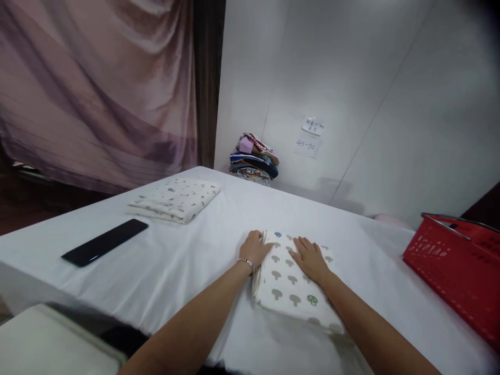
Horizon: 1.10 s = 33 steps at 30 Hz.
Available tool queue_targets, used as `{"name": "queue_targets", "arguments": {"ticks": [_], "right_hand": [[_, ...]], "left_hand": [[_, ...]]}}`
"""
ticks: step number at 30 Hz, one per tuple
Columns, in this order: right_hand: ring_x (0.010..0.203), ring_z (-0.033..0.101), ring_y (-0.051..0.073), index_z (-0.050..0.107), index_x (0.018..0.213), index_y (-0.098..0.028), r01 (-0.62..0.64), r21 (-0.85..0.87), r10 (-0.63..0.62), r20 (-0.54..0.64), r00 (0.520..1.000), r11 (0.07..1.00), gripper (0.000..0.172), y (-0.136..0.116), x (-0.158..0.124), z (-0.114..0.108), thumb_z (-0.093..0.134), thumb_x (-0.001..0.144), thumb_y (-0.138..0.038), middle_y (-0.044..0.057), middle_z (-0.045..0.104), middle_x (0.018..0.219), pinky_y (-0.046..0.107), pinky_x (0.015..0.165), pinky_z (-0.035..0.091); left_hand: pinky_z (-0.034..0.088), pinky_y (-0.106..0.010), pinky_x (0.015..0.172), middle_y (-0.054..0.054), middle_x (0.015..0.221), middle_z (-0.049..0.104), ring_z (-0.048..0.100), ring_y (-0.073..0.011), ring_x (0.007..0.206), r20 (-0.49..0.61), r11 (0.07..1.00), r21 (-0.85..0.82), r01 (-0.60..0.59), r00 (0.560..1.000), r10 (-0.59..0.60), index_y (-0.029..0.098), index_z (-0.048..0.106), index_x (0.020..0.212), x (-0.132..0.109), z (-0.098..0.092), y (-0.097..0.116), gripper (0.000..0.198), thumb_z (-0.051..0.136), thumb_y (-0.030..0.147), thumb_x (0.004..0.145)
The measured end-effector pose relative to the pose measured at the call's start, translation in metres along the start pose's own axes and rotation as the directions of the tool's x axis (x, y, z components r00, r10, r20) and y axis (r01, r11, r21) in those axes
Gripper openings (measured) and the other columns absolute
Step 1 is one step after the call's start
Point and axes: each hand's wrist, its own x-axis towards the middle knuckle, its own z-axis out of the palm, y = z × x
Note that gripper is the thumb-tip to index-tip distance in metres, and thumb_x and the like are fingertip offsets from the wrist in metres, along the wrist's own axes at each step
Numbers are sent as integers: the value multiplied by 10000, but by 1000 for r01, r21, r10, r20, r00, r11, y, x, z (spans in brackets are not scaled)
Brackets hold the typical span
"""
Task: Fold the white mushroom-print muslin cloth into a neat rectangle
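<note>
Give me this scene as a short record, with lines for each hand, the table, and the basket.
Left hand: at the left edge of a mushroom-print cloth, thumb on top
Right hand: flat on top of that cloth
Table: also holds another folded cloth and a black phone, both toward the left
Basket: red, at the right

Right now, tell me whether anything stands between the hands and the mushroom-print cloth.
Nothing visible does: the left hand touches the left edge of the mushroom-print cloth, and the right hand rests on top.
</note>
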Motion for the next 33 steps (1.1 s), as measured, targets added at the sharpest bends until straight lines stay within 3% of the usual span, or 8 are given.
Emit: {"name": "queue_targets", "arguments": {"ticks": [7,13,17,23,27,33], "right_hand": [[1335,189,224,299,1382,-197,3,26,-4,38,999,1000,595,3,1,-3,245,884,-518,66,274,1447,429,1063,110],[1260,350,216,333,1363,-159,-34,139,34,4,999,990,582,7,21,-17,249,890,-488,86,410,1369,377,1044,203],[1143,482,220,440,1292,-145,-22,97,25,-33,999,995,539,9,27,-7,258,899,-465,99,548,1236,337,979,303],[1106,513,225,515,1226,-173,5,180,1,-33,999,984,518,12,32,-6,279,891,-490,86,574,1206,339,950,346],[1104,515,213,535,1209,-192,43,304,-41,-15,999,952,515,1,40,-13,302,878,-510,68,570,1214,318,950,357],[1113,510,199,549,1200,-189,138,389,-136,-34,990,911,455,-29,57,-14,371,865,-440,61,567,1221,300,949,362]], "left_hand": [[419,-259,716,-28,959,538,553,-153,814,8,997,-70,-15,1000,16,200,525,802,15,7,1,290,582,472,718],[403,-235,692,-5,806,534,526,-120,722,-31,985,-173,-9,1000,4,185,490,602,24,13,-3,221,583,338,731],[387,-238,657,0,733,542,514,-130,713,-57,982,-184,37,997,-48,184,468,589,27,15,-4,198,531,277,752],[381,-240,679,-14,802,562,526,-135,747,-68,978,-197,63,995,-77,175,522,652,28,19,-7,163,551,312,736],[393,-250,689,-25,885,544,530,-130,729,-72,971,-232,50,995,-68,173,560,738,30,21,-9,316,592,484,693],[388,-247,684,0,785,539,506,-116,688,-112,948,-318,-12,993,-25,171,543,630,37,25,-11,194,605,339,707]]}}
